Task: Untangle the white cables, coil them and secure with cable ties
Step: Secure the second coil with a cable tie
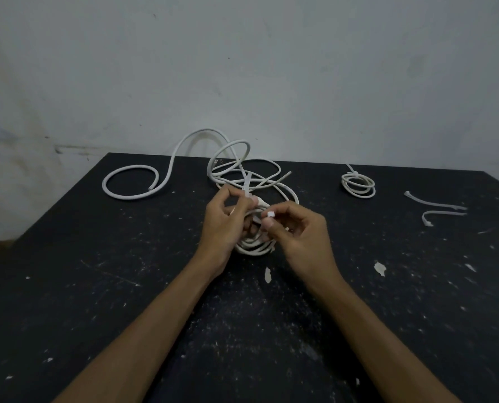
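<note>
Both hands worked over a small coil (254,245) of white cable held just above the dark worktop (97,286), near its middle. The left hand (227,225) gripped the coil and the tail of a cable tie (261,212) with curled fingers; the right hand (297,228) pinched the tie's square head (271,214) between thumb and forefinger. The tie appeared to be looped around the coil but probably not yet drawn tight. The main risk was loss of the coil's shape: if the left hand's grip loosened while the tail was being threaded, the turns could spring apart and the tie would close on only some of them. A second risk lay in the loose tangle (242,170) directly behind the hands, which touched or nearly touched the coil; a stray loop could be caught inside the tie. The thick cable (132,181) at far left remained unsecured. One finished coil (358,186) lay well apart at right, with spare ties (437,205) beyond it.
</note>
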